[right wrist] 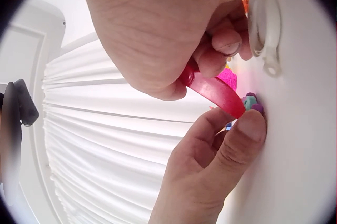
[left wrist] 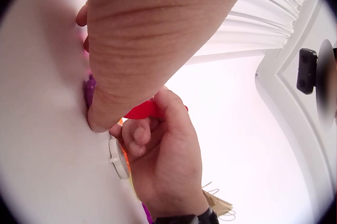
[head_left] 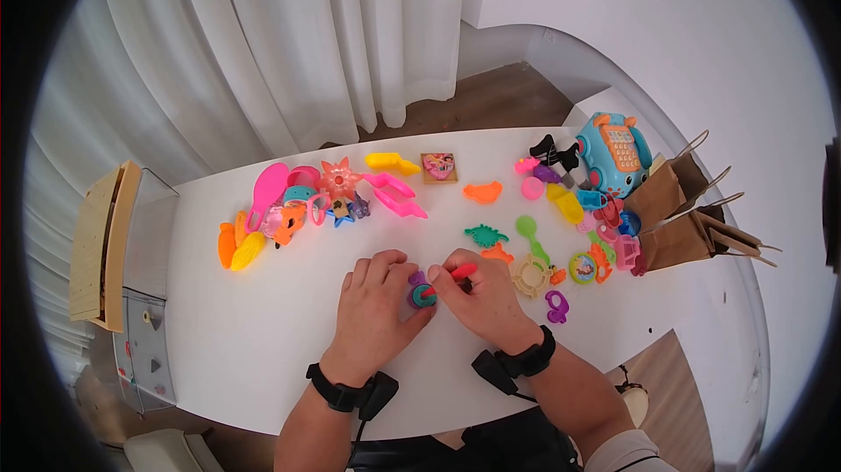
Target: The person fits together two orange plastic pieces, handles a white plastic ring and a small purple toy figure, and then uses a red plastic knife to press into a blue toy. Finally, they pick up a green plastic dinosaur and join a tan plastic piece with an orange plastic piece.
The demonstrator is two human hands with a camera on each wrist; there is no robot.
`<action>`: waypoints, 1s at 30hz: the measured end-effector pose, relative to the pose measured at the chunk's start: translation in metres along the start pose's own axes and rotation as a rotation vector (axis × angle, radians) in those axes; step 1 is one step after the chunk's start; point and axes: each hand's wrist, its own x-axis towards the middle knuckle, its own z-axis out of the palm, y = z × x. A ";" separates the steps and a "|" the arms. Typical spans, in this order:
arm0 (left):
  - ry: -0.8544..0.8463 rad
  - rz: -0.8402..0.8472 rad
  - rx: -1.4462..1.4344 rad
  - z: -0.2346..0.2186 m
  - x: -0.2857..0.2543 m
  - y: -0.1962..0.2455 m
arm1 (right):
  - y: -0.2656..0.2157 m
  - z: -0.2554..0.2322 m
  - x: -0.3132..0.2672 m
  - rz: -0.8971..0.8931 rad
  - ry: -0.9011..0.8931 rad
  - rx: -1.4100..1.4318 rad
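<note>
My left hand point(head_left: 375, 310) rests low on the table and holds a small purple mould point(head_left: 416, 279) between thumb and fingers. Teal dough point(head_left: 423, 297) fills the mould. From the right, my right hand point(head_left: 492, 299) grips a flat red plastic tool point(right wrist: 216, 90) with thumb and curled fingers. The tool's tip reaches down to the teal dough, close beside my left thumb point(right wrist: 250, 126). In the left wrist view, the left hand hides most of the mould. A cream ring-shaped mould point(head_left: 531, 276) lies just beyond my right hand.
A purple toy piece point(head_left: 557, 306) and green spoon-shaped piece point(head_left: 532, 240) lie to the right. Pink, yellow and orange toys line the far side, with a square picture block point(head_left: 439, 168). Back right stand a toy telephone point(head_left: 616, 155) and paper bags point(head_left: 679, 209). A clear drawer box point(head_left: 144, 345) stands left.
</note>
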 end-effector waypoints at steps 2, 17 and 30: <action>0.000 0.000 0.000 0.000 0.000 0.000 | 0.002 0.000 0.000 -0.003 0.000 -0.007; 0.002 0.004 0.003 0.000 0.000 0.000 | 0.001 0.000 0.000 -0.016 0.007 0.022; 0.001 0.016 0.004 0.000 0.000 0.000 | 0.000 -0.002 -0.001 0.014 0.015 0.035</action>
